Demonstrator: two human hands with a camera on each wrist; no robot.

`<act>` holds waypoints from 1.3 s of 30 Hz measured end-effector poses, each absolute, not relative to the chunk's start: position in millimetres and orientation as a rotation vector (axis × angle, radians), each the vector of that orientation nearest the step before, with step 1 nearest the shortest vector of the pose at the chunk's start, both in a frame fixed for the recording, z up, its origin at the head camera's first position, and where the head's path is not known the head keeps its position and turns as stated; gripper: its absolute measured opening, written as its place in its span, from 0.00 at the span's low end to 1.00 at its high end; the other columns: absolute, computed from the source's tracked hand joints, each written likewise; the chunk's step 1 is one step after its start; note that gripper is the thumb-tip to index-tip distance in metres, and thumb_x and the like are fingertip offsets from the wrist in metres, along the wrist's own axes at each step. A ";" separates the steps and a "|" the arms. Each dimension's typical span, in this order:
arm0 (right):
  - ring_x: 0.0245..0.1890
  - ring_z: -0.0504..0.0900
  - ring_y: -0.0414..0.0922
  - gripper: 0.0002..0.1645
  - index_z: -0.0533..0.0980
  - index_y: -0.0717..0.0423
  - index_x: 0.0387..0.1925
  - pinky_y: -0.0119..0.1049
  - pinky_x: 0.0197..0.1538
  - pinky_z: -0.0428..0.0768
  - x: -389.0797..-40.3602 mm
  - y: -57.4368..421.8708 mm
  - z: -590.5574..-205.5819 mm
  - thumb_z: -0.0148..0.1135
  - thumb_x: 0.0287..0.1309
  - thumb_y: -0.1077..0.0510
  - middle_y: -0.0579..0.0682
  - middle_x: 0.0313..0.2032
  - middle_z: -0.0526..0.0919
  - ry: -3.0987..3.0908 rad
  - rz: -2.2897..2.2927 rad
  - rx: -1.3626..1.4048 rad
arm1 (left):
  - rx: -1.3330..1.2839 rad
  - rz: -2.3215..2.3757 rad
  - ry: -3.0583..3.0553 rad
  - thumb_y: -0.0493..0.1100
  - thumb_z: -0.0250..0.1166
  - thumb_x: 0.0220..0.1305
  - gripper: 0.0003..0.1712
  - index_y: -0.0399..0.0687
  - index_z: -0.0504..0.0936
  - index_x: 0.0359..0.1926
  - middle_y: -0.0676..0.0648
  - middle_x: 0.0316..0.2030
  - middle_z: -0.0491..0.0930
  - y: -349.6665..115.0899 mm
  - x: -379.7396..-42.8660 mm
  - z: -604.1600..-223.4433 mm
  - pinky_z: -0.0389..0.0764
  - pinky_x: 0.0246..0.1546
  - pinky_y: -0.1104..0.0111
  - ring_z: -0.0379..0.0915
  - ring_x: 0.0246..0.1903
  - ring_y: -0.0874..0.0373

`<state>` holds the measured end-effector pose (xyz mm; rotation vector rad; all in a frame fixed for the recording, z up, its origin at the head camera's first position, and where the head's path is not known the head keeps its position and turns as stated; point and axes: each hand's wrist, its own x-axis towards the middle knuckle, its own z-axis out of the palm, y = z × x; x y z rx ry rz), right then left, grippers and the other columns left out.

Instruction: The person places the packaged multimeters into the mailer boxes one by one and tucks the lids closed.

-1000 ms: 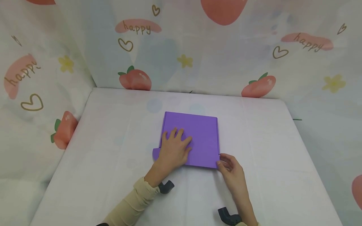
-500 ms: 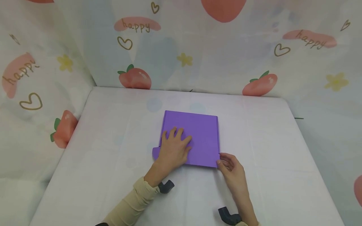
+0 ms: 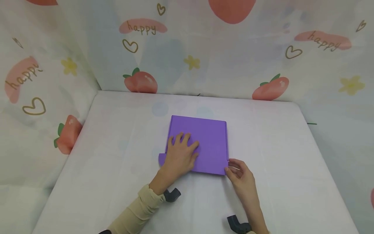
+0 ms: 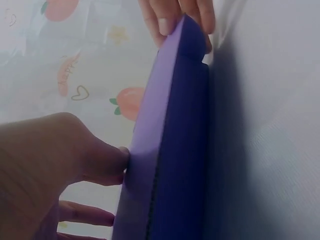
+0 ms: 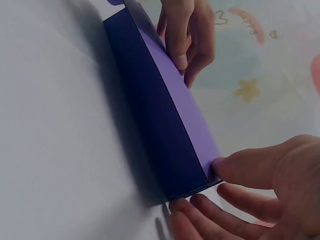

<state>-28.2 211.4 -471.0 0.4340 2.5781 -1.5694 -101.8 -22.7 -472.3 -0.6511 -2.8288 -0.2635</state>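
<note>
A flat purple cardboard box point(image 3: 208, 139) lies on the white table, its lid down over the body. My left hand point(image 3: 179, 154) rests on the left part of the lid with fingers spread. From the box's front left corner a rounded flap point(image 3: 162, 159) sticks out sideways. At the front right corner my right hand point(image 3: 243, 178) pinches the box: in the right wrist view the thumb point(image 5: 222, 167) presses the lid's edge and the other fingers sit against the side. The front wall point(image 5: 145, 105) looks dark blue in shadow there. The box's inside is hidden.
A white cloth covers the table point(image 3: 280, 182). Behind it and at both sides hang printed curtains point(image 3: 222, 58) with fruit, hearts and "happy". Dark curved camera mounts point(image 3: 238, 225) stick out at both wrists.
</note>
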 end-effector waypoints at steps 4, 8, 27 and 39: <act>0.63 0.82 0.59 0.29 0.69 0.60 0.70 0.38 0.59 0.85 -28.5 211.5 -466.7 0.63 0.71 0.62 0.62 0.67 0.77 2.718 -1.434 0.336 | -0.643 -0.381 -2.872 0.53 0.68 0.68 0.18 0.66 0.84 0.58 0.45 0.65 0.78 -24.9 -103.7 -468.4 0.71 0.64 0.38 0.71 0.67 0.42; 0.65 0.78 0.63 0.31 0.67 0.63 0.70 0.59 0.61 0.82 -33.0 206.4 -465.8 0.64 0.68 0.66 0.65 0.67 0.75 2.936 -1.341 0.117 | -0.580 -0.588 -2.845 0.44 0.68 0.68 0.18 0.60 0.86 0.58 0.46 0.62 0.81 -31.4 -104.1 -463.6 0.74 0.63 0.42 0.73 0.66 0.43; 0.64 0.78 0.63 0.26 0.79 0.57 0.62 0.60 0.65 0.77 -50.5 168.9 -475.3 0.68 0.63 0.60 0.59 0.61 0.82 3.306 -0.731 -0.812 | 0.069 -1.181 -2.854 0.37 0.67 0.68 0.20 0.46 0.83 0.60 0.44 0.57 0.83 -82.0 -57.3 -456.0 0.81 0.51 0.54 0.80 0.53 0.47; 0.61 0.78 0.61 0.21 0.85 0.48 0.57 0.60 0.61 0.80 -51.8 158.1 -469.3 0.68 0.63 0.62 0.56 0.59 0.82 3.303 -0.551 -0.693 | 0.102 -1.373 -2.840 0.35 0.69 0.67 0.25 0.47 0.79 0.63 0.45 0.56 0.82 -89.6 -51.4 -462.1 0.84 0.51 0.55 0.83 0.54 0.49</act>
